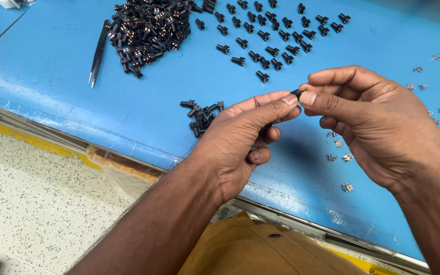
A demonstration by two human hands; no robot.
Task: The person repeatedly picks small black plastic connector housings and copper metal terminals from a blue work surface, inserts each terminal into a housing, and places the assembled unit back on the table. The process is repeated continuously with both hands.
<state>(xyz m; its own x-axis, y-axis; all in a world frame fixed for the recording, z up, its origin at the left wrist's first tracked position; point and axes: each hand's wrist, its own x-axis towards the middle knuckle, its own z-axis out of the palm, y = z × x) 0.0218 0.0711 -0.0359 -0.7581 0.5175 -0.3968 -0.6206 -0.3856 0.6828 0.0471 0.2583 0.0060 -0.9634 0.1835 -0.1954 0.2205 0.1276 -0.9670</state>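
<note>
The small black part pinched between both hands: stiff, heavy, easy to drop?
The small black part looks like rigid moulded plastic, so probably stiff and light. Only the fingertips of the left hand and right hand grip it, so it likely slips easily.

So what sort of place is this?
Probably a small-parts assembly bench in a workshop or factory: a blue worktop carries a heap of small black plastic parts, metal tweezers and tiny loose metal clips.

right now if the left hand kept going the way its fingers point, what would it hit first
The left hand points up and right, fingertips already on the small black part pinched with the right hand. So it would probably meet the right hand's thumb and forefinger first.
</note>
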